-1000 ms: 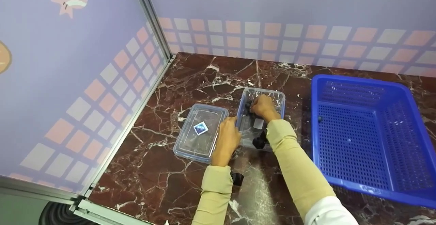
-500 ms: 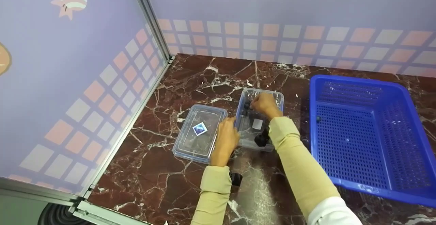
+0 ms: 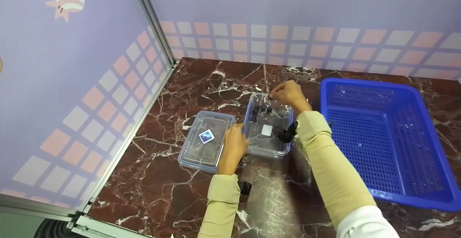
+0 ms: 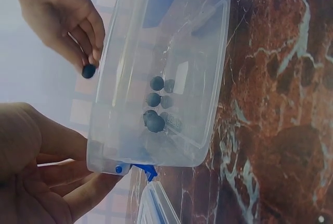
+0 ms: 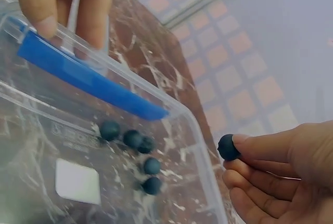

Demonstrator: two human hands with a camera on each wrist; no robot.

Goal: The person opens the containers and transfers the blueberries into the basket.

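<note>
A clear plastic food container (image 3: 257, 142) with blue side clips stands on the table. Several dark blueberries (image 5: 151, 165) lie loose on its floor, gathered toward the far left part. My left hand (image 3: 236, 142) grips the container's left rim, the thumb over the edge and the other fingers on the outside. Over the far rim, my right hand (image 3: 290, 94) pinches a single blueberry (image 5: 227, 147) between thumb and fingertips, above the wall's edge. In the left wrist view that held berry (image 4: 89, 71) hangs clear of the container.
Left of the container lies a clear lid (image 3: 194, 153) with a blue diamond sticker. A large blue perforated basket (image 3: 367, 82) stands to the right, close by the right forearm, with a small dark thing (image 3: 330, 123) at its left inner wall. Printed panels (image 3: 288, 0) border the marbled tabletop.
My right hand has come up out of the container to above its far rim, a blueberry now visible in its fingertips. The left hand keeps its grip on the rim.
</note>
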